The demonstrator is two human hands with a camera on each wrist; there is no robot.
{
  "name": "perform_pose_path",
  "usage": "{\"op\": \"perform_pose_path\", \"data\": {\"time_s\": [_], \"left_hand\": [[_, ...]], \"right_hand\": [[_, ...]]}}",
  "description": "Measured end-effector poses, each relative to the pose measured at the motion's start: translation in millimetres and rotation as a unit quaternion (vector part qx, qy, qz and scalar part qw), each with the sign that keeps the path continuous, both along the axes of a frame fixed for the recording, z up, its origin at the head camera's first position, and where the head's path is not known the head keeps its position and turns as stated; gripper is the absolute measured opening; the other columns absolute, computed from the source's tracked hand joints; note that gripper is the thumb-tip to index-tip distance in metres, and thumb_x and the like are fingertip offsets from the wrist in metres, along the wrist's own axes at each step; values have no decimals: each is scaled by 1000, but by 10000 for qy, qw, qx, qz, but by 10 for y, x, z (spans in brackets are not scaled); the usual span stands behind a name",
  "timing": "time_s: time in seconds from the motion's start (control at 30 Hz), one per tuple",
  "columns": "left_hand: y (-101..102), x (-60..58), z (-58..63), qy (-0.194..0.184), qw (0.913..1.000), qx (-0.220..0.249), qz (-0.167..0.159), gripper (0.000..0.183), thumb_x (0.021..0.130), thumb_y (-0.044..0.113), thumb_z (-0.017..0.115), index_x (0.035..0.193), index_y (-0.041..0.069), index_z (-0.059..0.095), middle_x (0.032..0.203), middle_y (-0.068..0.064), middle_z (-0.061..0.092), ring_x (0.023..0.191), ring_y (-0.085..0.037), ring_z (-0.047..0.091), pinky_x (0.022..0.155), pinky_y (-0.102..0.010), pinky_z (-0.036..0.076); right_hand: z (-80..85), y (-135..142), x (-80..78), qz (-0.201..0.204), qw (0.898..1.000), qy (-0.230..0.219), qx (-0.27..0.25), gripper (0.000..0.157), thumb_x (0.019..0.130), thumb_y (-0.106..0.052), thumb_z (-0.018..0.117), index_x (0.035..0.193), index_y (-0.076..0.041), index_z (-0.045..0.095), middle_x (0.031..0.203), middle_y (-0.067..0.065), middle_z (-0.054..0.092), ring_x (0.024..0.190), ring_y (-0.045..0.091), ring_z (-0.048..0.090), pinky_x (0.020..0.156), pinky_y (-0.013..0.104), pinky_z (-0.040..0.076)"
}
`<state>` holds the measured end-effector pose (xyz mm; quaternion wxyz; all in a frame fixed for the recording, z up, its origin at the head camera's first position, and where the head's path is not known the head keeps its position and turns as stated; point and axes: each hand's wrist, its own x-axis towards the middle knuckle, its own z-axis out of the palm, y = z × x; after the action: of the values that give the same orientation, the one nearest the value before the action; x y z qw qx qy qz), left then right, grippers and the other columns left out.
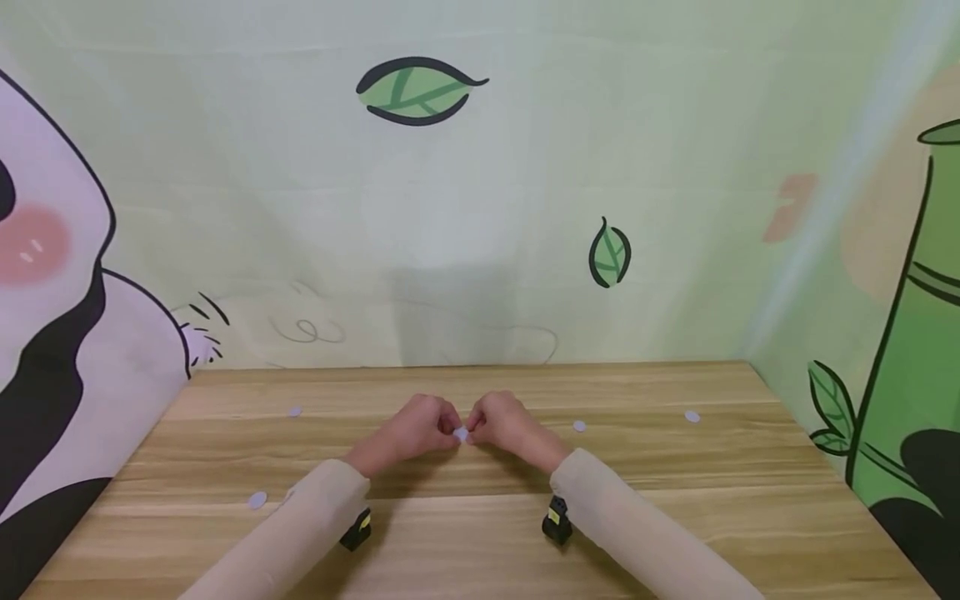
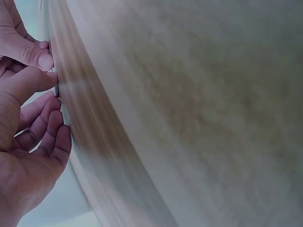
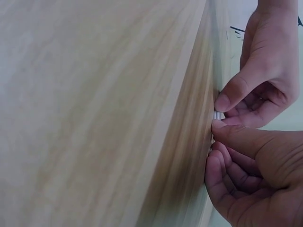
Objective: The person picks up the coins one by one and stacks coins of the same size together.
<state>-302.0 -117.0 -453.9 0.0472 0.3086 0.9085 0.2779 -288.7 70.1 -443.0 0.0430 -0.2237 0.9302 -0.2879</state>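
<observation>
At the middle of the table, both hands meet over a small whitish piece (image 1: 461,434), which looks thin and flat. My left hand (image 1: 416,427) pinches its left side between thumb and fingers; my right hand (image 1: 506,421) pinches the right side. In the left wrist view, a pale edge of the piece (image 2: 55,86) shows by the left thumb, and the other fingers are curled beneath. From the right wrist, the two thumbs almost touch, with a light sliver of the piece (image 3: 217,115) between them. The fingers hide most of it.
Several small pale discs lie apart on the wooden table (image 1: 465,542): a far-left disc (image 1: 296,412), a near-left disc (image 1: 257,500), one disc (image 1: 580,426) right of the hands and another disc (image 1: 692,416) farther right. A printed cloth backdrop (image 1: 525,167) stands behind.
</observation>
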Motion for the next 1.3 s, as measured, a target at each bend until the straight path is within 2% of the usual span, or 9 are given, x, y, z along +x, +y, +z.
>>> {"op": "perform_pose_path", "data": {"time_s": [0.1,0.23,0.37,0.63,0.9,1.07,1.3], "left_hand": [[12,-10,1,-81,9999,-6,98,10,81,6,82,88,4,74,74,4,65,71,-8,55,66,-22,48],[1,-21,-3,-48,9999,84,31,9,81,5,82,87,4,75,75,2,68,71,-6,57,66,-21,49],[-14,-34,-17,44,9998,159,-87,8,83,6,83,87,3,77,76,2,71,71,-4,58,66,-21,50],[-15,-20,-2,24,10000,79,-6,8,82,5,83,87,4,77,76,2,70,71,-5,57,66,-21,49],[-3,4,9,-72,9999,86,62,9,84,6,83,89,3,77,77,1,71,72,-4,57,66,-20,49],[-21,-19,-12,-113,9997,219,-37,8,83,5,83,88,3,77,75,2,70,71,-5,57,65,-21,49],[-48,-20,2,50,9992,334,-214,8,82,4,83,85,3,76,72,5,69,69,-4,57,63,-21,50]], "right_hand": [[5,-18,4,-41,10000,-23,32,6,83,-9,84,83,-5,79,82,1,74,76,10,59,74,27,52],[5,-27,9,-113,9999,-83,45,6,84,-9,84,83,-6,79,83,1,74,77,11,61,75,28,54],[0,-8,1,-91,9999,-88,-10,6,84,-8,84,82,-6,79,81,1,73,73,9,58,71,25,52],[18,28,-28,97,9999,-90,-15,4,84,-3,82,83,-4,78,78,2,72,69,8,53,65,21,46],[18,8,-24,5,9999,-77,139,5,85,-4,82,83,-4,78,82,3,73,74,10,56,72,26,51],[18,2,-29,12,9997,-156,212,3,85,-3,81,84,-4,78,82,2,72,73,10,55,70,24,49],[35,-9,-38,63,9996,-167,221,5,84,1,78,84,-4,78,81,3,71,69,10,52,64,21,45]]}}
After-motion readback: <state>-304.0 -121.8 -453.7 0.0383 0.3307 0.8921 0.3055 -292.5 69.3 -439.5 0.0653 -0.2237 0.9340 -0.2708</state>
